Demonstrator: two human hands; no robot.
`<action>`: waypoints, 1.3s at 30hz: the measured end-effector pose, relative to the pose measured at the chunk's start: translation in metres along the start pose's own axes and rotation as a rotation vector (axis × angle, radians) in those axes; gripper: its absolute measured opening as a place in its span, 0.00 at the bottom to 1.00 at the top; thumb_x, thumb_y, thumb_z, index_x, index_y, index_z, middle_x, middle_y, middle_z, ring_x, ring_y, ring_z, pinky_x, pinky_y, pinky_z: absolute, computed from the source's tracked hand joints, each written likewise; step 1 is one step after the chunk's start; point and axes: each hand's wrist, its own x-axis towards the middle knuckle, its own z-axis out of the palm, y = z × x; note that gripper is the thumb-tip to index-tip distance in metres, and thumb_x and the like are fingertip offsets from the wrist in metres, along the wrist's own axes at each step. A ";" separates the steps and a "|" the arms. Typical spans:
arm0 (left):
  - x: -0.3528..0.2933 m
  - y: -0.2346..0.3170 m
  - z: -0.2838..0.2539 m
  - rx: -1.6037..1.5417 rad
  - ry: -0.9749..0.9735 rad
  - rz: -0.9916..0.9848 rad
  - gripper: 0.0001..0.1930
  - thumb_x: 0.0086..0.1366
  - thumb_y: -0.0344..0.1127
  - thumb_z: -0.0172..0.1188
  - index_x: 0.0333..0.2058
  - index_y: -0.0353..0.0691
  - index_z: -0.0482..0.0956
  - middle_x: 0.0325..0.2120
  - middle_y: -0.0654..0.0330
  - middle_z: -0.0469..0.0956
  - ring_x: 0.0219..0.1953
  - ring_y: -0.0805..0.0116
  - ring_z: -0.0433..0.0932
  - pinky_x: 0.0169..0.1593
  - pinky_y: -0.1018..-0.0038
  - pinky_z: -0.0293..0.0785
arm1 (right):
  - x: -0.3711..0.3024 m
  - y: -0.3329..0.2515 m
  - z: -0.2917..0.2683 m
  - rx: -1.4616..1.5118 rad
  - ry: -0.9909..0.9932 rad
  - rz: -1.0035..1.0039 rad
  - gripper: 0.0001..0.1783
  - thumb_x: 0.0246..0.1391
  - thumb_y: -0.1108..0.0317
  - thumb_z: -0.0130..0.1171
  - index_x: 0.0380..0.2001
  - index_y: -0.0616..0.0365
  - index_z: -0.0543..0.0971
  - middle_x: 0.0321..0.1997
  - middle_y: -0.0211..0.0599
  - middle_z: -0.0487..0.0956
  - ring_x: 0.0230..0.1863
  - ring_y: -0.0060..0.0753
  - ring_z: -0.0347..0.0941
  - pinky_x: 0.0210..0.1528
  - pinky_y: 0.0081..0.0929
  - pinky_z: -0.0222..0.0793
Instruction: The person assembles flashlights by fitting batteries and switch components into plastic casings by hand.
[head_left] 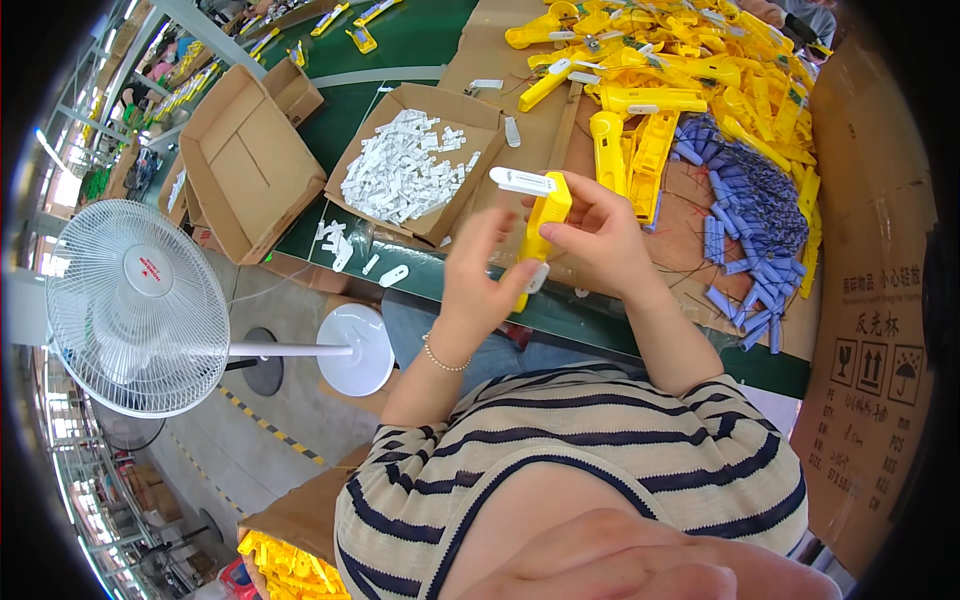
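Observation:
My right hand (604, 226) grips a yellow plastic flashlight-like housing (548, 212), held tilted over the table's front edge. A long white plastic strip (522, 181) sticks out to the left at its upper end. Near the lower end is a small white piece (537, 278). My left hand (482, 275) is beside the housing, its thumb by that white piece. The left fingers are slightly blurred and spread away from the thumb, with no object visible between them. My hands hide part of the housing's middle.
A shallow cardboard box (440, 215) holds many small white parts. Yellow housings (690, 70) are heaped at the far right, beside blue wired cylinders (765, 260). A tall carton (870, 300) borders the right. A white fan (140, 305) stands left. Loose white pieces (395, 276) lie near the table edge.

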 end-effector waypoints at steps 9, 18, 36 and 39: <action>0.029 0.002 -0.038 0.135 0.072 0.411 0.14 0.45 0.19 0.64 0.34 0.31 0.78 0.28 0.55 0.78 0.28 0.61 0.76 0.35 0.73 0.73 | -0.003 -0.016 -0.008 0.194 -0.397 0.290 0.26 0.48 0.76 0.61 0.52 0.68 0.69 0.42 0.40 0.78 0.42 0.24 0.75 0.46 0.21 0.71; 0.018 0.012 -0.009 0.179 -0.037 0.463 0.15 0.48 0.24 0.60 0.38 0.30 0.79 0.39 0.49 0.75 0.34 0.59 0.76 0.39 0.72 0.73 | -0.003 -0.003 -0.016 0.519 -0.253 0.270 0.20 0.52 0.71 0.58 0.48 0.64 0.71 0.38 0.36 0.78 0.40 0.27 0.76 0.40 0.26 0.76; -0.004 -0.007 0.015 -0.547 -0.156 -0.352 0.20 0.68 0.31 0.44 0.57 0.32 0.60 0.48 0.59 0.69 0.46 0.74 0.69 0.50 0.75 0.67 | -0.001 0.011 0.004 -0.391 0.171 -0.063 0.17 0.45 0.72 0.65 0.40 0.65 0.77 0.36 0.34 0.76 0.36 0.23 0.74 0.38 0.17 0.72; -0.002 -0.004 0.019 -0.514 -0.064 -0.274 0.20 0.68 0.32 0.44 0.57 0.32 0.60 0.46 0.59 0.70 0.45 0.73 0.70 0.49 0.76 0.66 | -0.001 0.012 0.005 -0.280 0.166 -0.112 0.10 0.45 0.71 0.64 0.31 0.64 0.78 0.33 0.33 0.75 0.33 0.23 0.72 0.35 0.17 0.69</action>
